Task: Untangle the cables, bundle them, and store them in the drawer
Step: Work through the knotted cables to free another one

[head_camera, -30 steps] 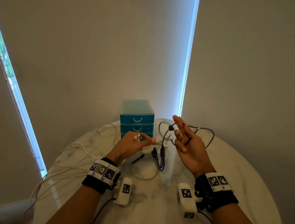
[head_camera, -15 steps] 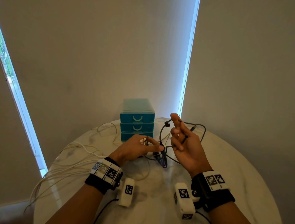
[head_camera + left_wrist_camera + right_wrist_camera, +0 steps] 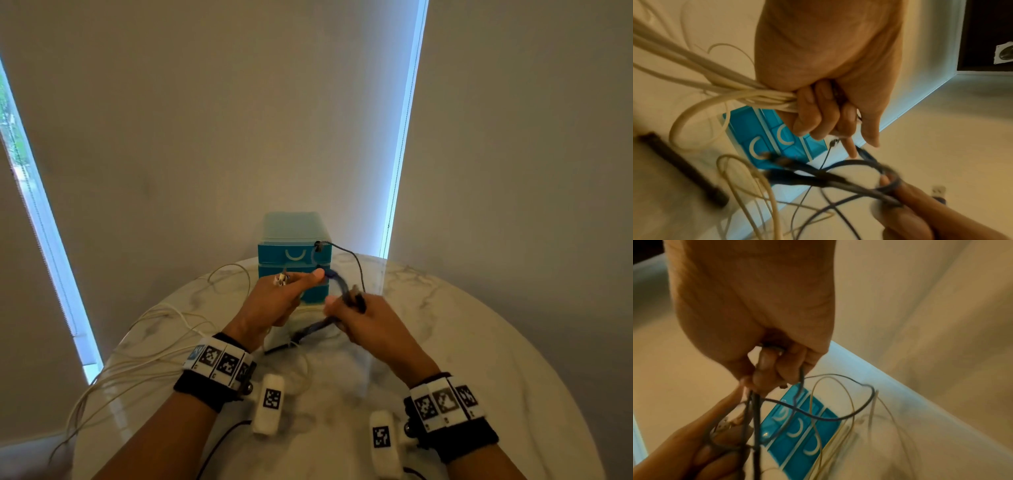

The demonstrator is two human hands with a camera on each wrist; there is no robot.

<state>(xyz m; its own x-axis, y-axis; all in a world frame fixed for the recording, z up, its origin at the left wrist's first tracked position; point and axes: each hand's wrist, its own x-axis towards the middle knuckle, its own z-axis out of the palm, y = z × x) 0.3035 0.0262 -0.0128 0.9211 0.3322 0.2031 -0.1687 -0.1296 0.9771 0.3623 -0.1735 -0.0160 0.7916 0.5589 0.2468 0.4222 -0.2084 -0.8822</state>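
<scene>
My left hand [image 3: 286, 296] is raised in front of the teal drawer unit [image 3: 291, 251]. It grips a bunch of white cables [image 3: 748, 95], and a small white plug [image 3: 280, 279] sticks out above the knuckles. Its thumb touches a loop of the dark cable [image 3: 337, 279]. My right hand [image 3: 356, 310], close on the right, grips the dark cable's folded strands [image 3: 756, 404]. One thin black end [image 3: 342, 250] arcs up past the top drawer. All three drawers are closed.
The white cables [image 3: 150, 337] trail left across the round marble table [image 3: 462, 342] and over its left edge. A short black strip [image 3: 682, 165] lies on the table under my hands. The wall stands right behind the drawers.
My right hand was palm-up and open with the dark cable draped over its fingers. It has turned over, closed round the cable and moved against my left hand, which rose slightly.
</scene>
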